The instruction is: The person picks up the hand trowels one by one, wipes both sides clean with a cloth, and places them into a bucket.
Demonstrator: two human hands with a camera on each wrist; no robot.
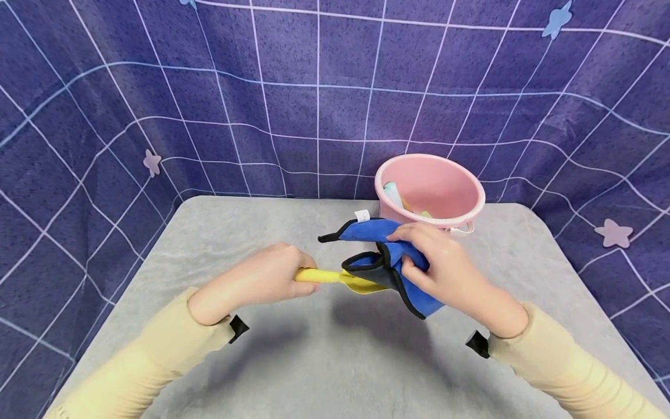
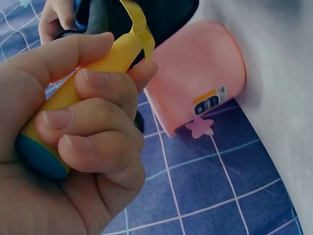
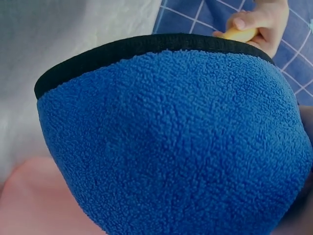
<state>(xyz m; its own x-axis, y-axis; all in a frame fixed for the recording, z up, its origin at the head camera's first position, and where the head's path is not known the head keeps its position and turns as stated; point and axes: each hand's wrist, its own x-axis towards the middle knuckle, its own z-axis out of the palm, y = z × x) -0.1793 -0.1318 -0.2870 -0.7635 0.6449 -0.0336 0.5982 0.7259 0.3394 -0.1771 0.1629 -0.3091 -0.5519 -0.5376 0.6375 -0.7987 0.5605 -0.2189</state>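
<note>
My left hand (image 1: 272,273) grips the handle of a yellow shovel-like tool (image 1: 324,276). In the left wrist view the fingers wrap round the yellow handle (image 2: 115,55), which ends in a blue cap (image 2: 41,157). The far part of the tool is thin and curved, and cloth hides most of it. My right hand (image 1: 441,256) holds a blue towel (image 1: 361,231) with black edging and a white tag, bunched and folded about the tool's far end above the table. Fluffy blue towel (image 3: 171,137) fills most of the right wrist view and hides the right fingers there.
A pink bucket (image 1: 445,187) stands at the back right of the grey table (image 1: 220,227), just behind the right hand. Inside it lie a pale blue and white item (image 1: 392,194) and something green. A purple gridded curtain (image 1: 293,105) with star shapes hangs behind and at both sides.
</note>
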